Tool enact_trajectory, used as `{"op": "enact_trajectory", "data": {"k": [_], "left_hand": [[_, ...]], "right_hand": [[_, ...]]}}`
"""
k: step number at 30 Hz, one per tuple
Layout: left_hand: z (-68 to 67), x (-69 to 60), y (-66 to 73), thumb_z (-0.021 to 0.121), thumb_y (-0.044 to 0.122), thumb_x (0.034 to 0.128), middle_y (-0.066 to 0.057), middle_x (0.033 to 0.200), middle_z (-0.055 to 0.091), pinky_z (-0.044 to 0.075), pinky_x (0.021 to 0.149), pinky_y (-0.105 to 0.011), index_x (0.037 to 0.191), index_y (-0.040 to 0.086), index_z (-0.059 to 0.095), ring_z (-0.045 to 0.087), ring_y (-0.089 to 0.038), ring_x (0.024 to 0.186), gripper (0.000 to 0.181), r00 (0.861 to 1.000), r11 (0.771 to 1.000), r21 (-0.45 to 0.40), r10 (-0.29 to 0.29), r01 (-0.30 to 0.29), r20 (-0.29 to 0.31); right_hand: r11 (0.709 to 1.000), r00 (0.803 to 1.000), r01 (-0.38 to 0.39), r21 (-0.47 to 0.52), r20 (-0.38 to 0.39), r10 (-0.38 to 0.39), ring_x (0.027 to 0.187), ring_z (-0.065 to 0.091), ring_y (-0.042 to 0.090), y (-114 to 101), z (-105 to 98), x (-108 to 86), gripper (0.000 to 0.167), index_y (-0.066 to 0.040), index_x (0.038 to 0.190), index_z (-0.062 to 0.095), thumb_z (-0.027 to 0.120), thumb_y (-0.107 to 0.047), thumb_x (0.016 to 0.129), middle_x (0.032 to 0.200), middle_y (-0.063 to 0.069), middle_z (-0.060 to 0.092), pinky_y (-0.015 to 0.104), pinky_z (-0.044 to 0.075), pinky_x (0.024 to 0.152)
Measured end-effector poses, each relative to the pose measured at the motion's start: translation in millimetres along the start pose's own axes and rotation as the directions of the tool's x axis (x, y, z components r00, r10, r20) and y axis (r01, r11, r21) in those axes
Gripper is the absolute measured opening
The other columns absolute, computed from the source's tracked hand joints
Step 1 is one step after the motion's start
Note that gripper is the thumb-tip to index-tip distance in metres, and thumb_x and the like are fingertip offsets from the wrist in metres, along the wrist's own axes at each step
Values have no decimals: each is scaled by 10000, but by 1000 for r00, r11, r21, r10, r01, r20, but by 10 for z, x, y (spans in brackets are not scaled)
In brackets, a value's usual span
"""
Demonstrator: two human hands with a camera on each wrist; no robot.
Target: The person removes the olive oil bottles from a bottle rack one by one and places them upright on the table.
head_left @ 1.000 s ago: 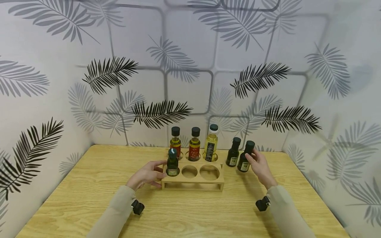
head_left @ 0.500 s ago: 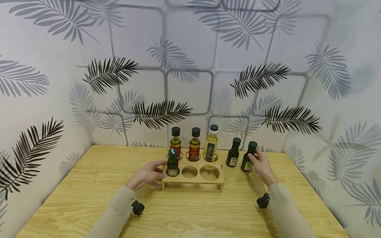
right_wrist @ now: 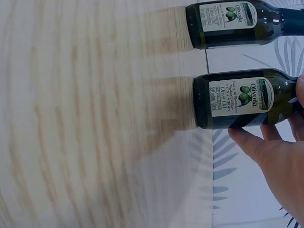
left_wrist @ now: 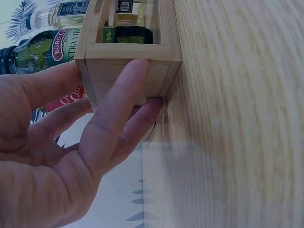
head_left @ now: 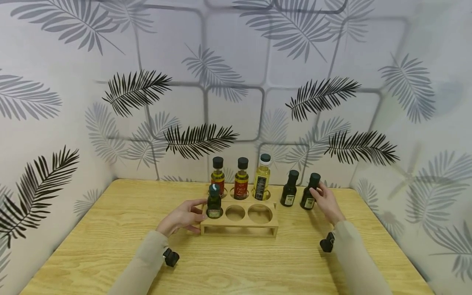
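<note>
On the table stands a two-tier wooden bottle rack [head_left: 239, 221]. My left hand [head_left: 183, 216] rests against its left end; in the left wrist view the fingers [left_wrist: 118, 104] lie fairly straight along the end panel. A dark green bottle [head_left: 214, 203] with a Borges label sits in the rack's front left hole. To the right of the rack, my right hand [head_left: 326, 201] grips an olive oil bottle [head_left: 309, 196] by its upper part. That bottle is upright or slightly tilted, its base at the tabletop. A matching olive oil bottle [head_left: 289, 192] stands just left of it.
In the rack's back row are two red-labelled bottles [head_left: 241, 188] and a taller pale yellow oil bottle [head_left: 261, 180]. The front row's middle hole [head_left: 234, 212] and right hole [head_left: 259, 214] hold no bottle. A patterned wall [head_left: 236, 110] rises behind the table [head_left: 236, 266].
My right hand has moved the olive oil bottle a little right and back, away from the matching one, and it now stands straighter. My left hand and the rack have stayed put.
</note>
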State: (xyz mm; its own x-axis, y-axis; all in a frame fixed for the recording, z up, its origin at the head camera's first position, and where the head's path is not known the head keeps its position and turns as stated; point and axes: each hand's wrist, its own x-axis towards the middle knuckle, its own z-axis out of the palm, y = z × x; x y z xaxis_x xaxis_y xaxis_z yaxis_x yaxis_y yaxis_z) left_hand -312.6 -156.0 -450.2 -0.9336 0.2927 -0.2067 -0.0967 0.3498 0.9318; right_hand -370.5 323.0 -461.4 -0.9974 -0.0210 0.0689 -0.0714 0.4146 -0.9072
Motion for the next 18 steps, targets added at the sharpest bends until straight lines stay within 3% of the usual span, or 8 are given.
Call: {"op": "enact_trajectory", "data": {"k": [6, 18], "left_hand": [[-1, -7, 1, 618, 74, 959, -278, 1356, 477, 624, 707, -432, 1512, 150, 402, 621, -306, 1072, 599, 1000, 1000, 6, 3, -3, 4], [6, 23, 0, 615, 60, 958, -264, 1367, 476, 625, 704, -422, 1515, 181, 400, 614, -307, 1092, 609, 1000, 1000, -11, -20, 20, 0]], "right_hand": [[999, 1000, 13, -48, 4, -13, 1475, 153, 449, -2, -55, 3, 686, -68, 1588, 49, 396, -347, 1066, 1625, 230, 103, 636, 238, 1162], [998, 999, 51, -43, -3, -52, 1469, 162, 462, 66, -95, 70, 657, -65, 1587, 84, 416, -291, 1067, 1613, 236, 154, 605, 265, 1166]]}}
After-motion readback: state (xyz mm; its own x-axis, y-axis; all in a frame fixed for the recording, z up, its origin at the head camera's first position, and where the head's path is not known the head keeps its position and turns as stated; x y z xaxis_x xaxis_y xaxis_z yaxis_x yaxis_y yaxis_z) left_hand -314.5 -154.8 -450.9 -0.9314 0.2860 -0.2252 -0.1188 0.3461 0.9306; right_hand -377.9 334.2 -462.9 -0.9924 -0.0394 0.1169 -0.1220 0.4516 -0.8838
